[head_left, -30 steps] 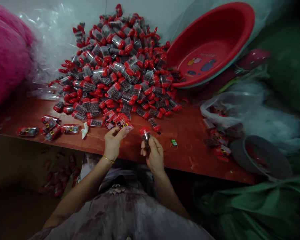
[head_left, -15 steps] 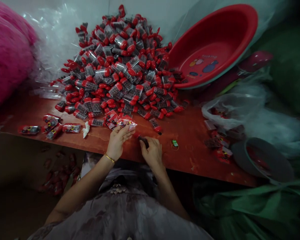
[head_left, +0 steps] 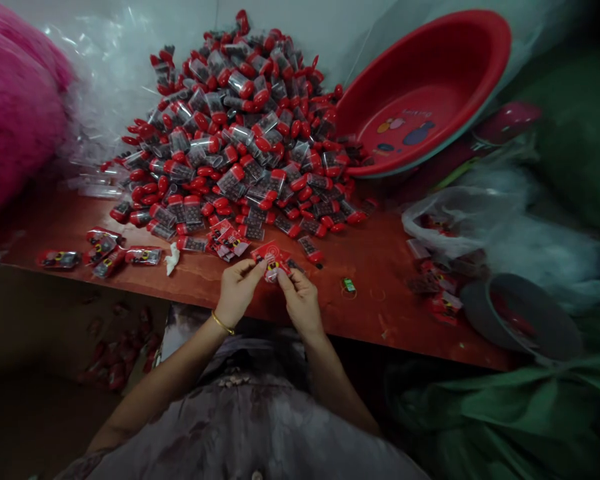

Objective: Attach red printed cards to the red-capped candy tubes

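My left hand (head_left: 239,288) pinches a small red printed plastic sleeve (head_left: 271,259) between thumb and fingers. My right hand (head_left: 301,298) is closed at the sleeve's other side, its thumb touching the lower edge. A dark, red-ended packet (head_left: 296,265) shows behind my right fingers, mostly hidden by them. Just left of my hands lies a small stack of similar red printed sleeves (head_left: 227,240). Beyond them rises a big heap of clear packets with red ends and dark contents (head_left: 240,147). One loose packet (head_left: 310,248) lies right of the sleeve.
Several wrapped packets (head_left: 107,261) and a crumpled white scrap (head_left: 171,259) lie left on the reddish table (head_left: 350,320). A red basin (head_left: 430,100) leans behind. At right are a plastic bag (head_left: 460,213), a grey bowl (head_left: 555,320) and a green rubber-banded item (head_left: 349,285).
My left hand has taken a red sleeve off the stack and brought it rightward. My right hand, with the dark packet, has moved up and left to meet it.
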Demonstrator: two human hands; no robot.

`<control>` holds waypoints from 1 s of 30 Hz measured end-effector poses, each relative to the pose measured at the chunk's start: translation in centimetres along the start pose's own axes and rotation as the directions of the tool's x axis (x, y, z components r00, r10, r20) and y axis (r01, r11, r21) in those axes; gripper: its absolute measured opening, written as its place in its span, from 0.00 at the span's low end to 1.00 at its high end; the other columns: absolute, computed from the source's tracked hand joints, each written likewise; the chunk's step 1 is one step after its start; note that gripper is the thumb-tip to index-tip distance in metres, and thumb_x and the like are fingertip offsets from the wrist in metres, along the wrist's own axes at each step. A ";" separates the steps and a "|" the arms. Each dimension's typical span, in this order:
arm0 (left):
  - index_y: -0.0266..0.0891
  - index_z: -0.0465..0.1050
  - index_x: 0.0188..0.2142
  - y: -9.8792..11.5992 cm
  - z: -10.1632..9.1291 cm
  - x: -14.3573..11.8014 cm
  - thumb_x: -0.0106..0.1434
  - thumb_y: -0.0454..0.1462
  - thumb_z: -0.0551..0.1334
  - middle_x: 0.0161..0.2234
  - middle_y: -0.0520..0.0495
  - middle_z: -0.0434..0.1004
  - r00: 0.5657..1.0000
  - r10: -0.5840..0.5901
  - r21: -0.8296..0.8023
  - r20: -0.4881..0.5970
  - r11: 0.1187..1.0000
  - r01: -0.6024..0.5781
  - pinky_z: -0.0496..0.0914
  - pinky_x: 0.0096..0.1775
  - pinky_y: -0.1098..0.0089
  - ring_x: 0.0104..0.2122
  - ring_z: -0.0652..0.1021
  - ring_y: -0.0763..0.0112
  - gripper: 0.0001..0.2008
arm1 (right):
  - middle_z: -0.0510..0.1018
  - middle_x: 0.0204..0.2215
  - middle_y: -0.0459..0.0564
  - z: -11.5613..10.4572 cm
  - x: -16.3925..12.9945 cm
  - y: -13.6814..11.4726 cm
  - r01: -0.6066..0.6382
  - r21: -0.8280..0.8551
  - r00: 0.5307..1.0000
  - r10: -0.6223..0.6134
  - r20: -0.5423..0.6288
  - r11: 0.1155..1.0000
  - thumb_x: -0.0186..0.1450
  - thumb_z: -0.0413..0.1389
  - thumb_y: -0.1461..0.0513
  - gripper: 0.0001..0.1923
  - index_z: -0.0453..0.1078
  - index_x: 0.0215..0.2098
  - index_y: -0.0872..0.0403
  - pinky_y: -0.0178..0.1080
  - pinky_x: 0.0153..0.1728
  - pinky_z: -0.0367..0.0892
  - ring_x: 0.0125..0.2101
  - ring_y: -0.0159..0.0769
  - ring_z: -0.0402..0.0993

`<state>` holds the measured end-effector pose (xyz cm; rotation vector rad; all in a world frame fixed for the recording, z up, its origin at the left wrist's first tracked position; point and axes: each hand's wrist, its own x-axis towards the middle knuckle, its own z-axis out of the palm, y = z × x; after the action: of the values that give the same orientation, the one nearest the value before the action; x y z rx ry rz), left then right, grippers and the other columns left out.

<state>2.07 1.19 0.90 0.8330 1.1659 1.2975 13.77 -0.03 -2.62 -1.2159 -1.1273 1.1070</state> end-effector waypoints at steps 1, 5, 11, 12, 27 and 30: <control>0.35 0.74 0.22 0.0 -0.1 0.1 0.46 0.44 0.69 0.21 0.54 0.70 0.999 -0.033 -0.044 -0.021 0.999 0.032 0.65 0.31 0.74 0.24 0.69 0.77 0.13 | 0.71 0.21 0.41 -0.1 0.0 0.2 -0.012 0.036 1.000 0.013 -0.022 0.999 0.63 0.52 0.51 0.16 0.67 0.25 0.53 0.32 0.30 0.64 0.24 0.28 0.66; 0.35 0.73 0.21 -0.3 -0.1 0.3 0.41 0.44 0.71 0.21 0.55 0.69 0.989 -0.087 -0.151 -0.116 0.986 0.069 0.66 0.31 0.74 0.23 0.69 0.79 0.15 | 0.71 0.22 0.43 0.0 -0.4 0.6 -0.093 0.167 0.992 0.105 -0.065 0.982 0.63 0.48 0.47 0.21 0.67 0.25 0.53 0.33 0.26 0.65 0.21 0.29 0.64; 0.35 0.71 0.20 -1.3 0.3 0.1 0.43 0.45 0.70 0.19 0.56 0.68 0.981 -0.068 -0.163 -0.182 0.986 0.038 0.64 0.28 0.76 0.21 0.68 0.80 0.16 | 0.69 0.22 0.41 1.3 -1.3 -0.4 -0.029 0.094 0.993 0.039 -0.112 0.995 0.56 0.60 0.54 0.11 0.68 0.28 0.54 0.31 0.25 0.63 0.21 0.26 0.62; 0.35 0.71 0.20 -1.3 0.4 -0.1 0.42 0.45 0.71 0.19 0.56 0.69 0.978 -0.094 -0.193 -0.184 0.979 0.058 0.65 0.27 0.76 0.21 0.68 0.80 0.16 | 0.69 0.22 0.41 1.6 -1.4 -0.5 -0.013 0.079 0.989 0.025 -0.144 0.997 0.55 0.60 0.55 0.10 0.69 0.29 0.54 0.31 0.24 0.62 0.21 0.26 0.61; 0.34 0.72 0.18 -1.0 1.4 -0.5 0.35 0.45 0.73 0.17 0.54 0.71 0.954 -0.282 -0.313 -0.102 0.919 0.239 0.66 0.27 0.76 0.19 0.71 0.79 0.18 | 0.75 0.27 0.45 1.0 -0.6 1.0 0.376 -0.350 0.893 -0.437 -0.110 0.858 0.61 0.57 0.62 0.04 0.72 0.34 0.53 0.34 0.33 0.68 0.29 0.30 0.70; 0.34 0.71 0.18 -1.0 1.3 -0.4 0.33 0.43 0.73 0.18 0.54 0.72 0.943 -0.313 -0.316 -0.114 0.911 0.265 0.66 0.27 0.76 0.20 0.71 0.79 0.18 | 0.74 0.24 0.45 0.5 -0.4 0.9 0.449 -0.416 0.860 -0.508 -0.038 0.791 0.61 0.57 0.62 0.04 0.72 0.29 0.53 0.33 0.29 0.68 0.26 0.30 0.70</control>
<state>3.60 0.83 0.32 0.3226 1.1357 1.2658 13.20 -0.32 -3.50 -1.1914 -1.4860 0.3983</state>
